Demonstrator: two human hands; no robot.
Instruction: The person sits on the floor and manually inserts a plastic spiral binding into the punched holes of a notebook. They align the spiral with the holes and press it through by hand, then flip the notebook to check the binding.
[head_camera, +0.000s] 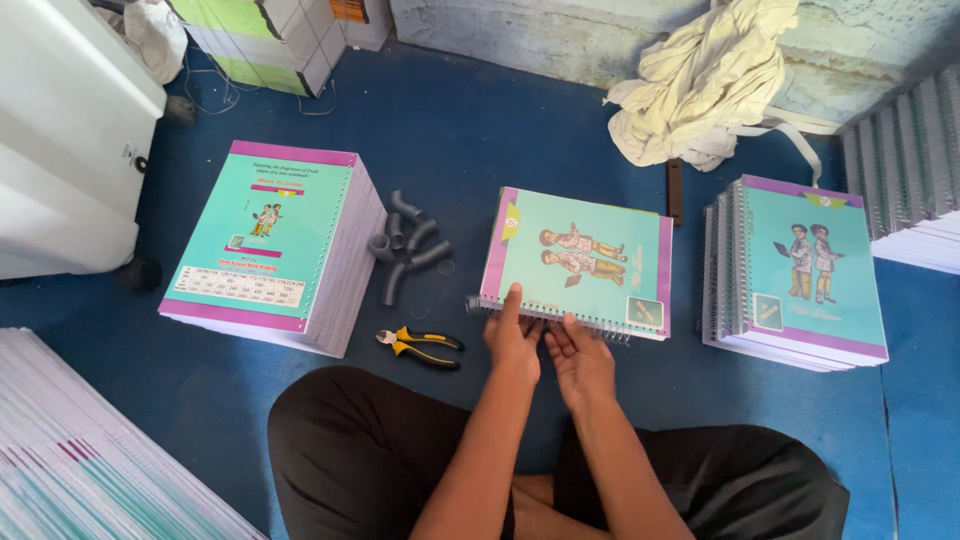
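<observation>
Two hands work at the near edge of one teal notebook, and the rest of the blue floor (470, 150) is laid out around it. At far left stands a white cabinet (60, 140), and below it, in the lower left corner, a fanned heap of loose printed sheets (90, 470). Next comes a thick stack of unbound pages (270, 245) topped by a teal and purple cover. Just right of it lie several grey curved tube pieces (405, 250), and in front of them a pair of yellow-handled pliers (420, 347).

In the middle lies the teal notebook (585, 262), flat on the floor, its metal spiral (545, 315) running along the edge nearest the person. The left hand (512, 340) has its index finger stretched onto the cover beside the spiral, other fingers loosely curled, grasping nothing. The right hand (580, 358) rests just beside it with fingertips at the spiral; whether they pinch the wire cannot be told.

Behind sits a crumpled cream cloth (700, 85). Further right stands a pile of bound notebooks (800, 270), and at far right more spiral-bound stacks (915, 160).
</observation>
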